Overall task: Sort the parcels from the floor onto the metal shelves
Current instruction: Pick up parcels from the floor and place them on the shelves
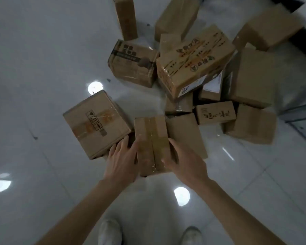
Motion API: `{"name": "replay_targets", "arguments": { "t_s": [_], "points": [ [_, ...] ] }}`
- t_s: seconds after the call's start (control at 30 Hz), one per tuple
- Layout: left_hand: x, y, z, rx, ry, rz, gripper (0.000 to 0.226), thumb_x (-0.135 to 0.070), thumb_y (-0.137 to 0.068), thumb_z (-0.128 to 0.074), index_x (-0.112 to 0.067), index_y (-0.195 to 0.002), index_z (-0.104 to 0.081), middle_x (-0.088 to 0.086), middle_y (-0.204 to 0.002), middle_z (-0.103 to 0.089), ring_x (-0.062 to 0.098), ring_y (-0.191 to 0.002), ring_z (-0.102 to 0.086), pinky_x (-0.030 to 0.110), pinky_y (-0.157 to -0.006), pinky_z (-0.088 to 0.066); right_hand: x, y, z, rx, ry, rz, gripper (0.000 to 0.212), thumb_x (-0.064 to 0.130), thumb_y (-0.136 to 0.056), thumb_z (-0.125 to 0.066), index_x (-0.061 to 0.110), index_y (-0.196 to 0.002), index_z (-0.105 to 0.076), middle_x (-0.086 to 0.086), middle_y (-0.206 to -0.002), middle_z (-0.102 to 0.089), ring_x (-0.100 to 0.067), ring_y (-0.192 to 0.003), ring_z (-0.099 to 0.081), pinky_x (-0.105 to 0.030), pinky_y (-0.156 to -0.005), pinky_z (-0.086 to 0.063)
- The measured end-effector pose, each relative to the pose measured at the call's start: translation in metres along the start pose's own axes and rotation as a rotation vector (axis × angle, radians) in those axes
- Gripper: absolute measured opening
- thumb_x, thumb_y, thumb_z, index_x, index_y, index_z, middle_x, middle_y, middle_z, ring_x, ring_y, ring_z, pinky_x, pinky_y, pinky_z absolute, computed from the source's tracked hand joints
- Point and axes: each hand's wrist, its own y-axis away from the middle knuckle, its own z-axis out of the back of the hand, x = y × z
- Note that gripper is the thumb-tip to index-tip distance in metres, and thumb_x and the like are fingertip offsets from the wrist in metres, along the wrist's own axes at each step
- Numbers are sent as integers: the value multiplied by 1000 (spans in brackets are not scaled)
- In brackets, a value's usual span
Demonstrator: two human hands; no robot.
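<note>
Head view, looking straight down.

Item in hand: one taped box (pixel 152 144), narrow, standing on the tiled floor (pixel 34 85) at the near edge of the pile. The left hand (pixel 121 160) lies against its left side and the right hand (pixel 185 161) against its right, fingers extended along the cardboard, palms pressing inward from both flanks. A two-sided clamp of this kind looks chosen to raise the box level, since the tape is glossy and offers no edge to pinch. Whether the box has left the floor I cannot tell.

Neighbours touching or just beside it: a square box (pixel 95 122) with handling symbols on the left, a plain flat box (pixel 185 135) on the right.

Remaining stock on the floor, counted as far as overlap allows:
- printed long box (pixel 194 61), tilted, resting on others: 1
- dark-banded box (pixel 132 62): 1
- small lettered box (pixel 215 112): 1
- plain brown boxes, heaped behind: about nine

Total: roughly fifteen parcels, loosely dumped, unsorted.

Shoes (pixel 109 230): 2, at the frame's lower edge.

Metal shelves: not in view.
</note>
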Motion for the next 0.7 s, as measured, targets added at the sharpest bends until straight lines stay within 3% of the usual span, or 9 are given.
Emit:
{"name": "replay_targets", "arguments": {
  "t_s": [0.17, 0.27, 0.4, 0.57, 0.7],
  "points": [
    [5, -29, -51, 112, 30, 45, 86, -61, -95, -52, -39, -159, 2, 14, -166, -19, 29, -153, -21, 46, -124, -16, -21, -41, -42, 8, -68, -18, 87, 59, -96, -62, 45, -163, -9, 13, -158, -44, -15, -134, -53, -39, -105, -51],
    [13, -41, -74, 102, 94, 7, 96, -63, -92, -58, -38, -159, 7, 6, -162, -26, 26, -146, -33, 46, -121, -28, -23, -53, -56, 3, -114, -4, 94, 53, -97, -65, 45, -163, 2, 9, -159, -43, -17, -132, -55, -41, -102, -53],
    [13, -38, -77, 82, 202, -12, 101, -55, -90, -67, -39, -159, 5, 1, -158, -31, 23, -135, -44, 39, -103, -48, -19, -52, -61, -38, -186, -3, 96, 47, -98, -67, 48, -161, 5, 7, -155, -47, -17, -129, -56, -36, -96, -54],
    [2, -17, -23, 10, 234, -31, 102, -51, -88, -71, -38, -160, -1, 2, -156, -34, 25, -134, -47, 40, -102, -50, 9, -21, -15, -98, -235, 28, 88, 44, -100, -65, 48, -162, -3, 13, -157, -44, -15, -126, -56, -24, -89, -47],
    [-19, 1, 69, -59, 266, -60, 102, -53, -87, -72, -39, -160, -3, 3, -154, -35, 25, -128, -50, 38, -94, -53, 58, 10, 59, -171, -250, 48, 89, 43, -98, -66, 42, -164, -6, 5, -155, -50, -17, -131, -56, -27, -99, -46]
  ]
}}
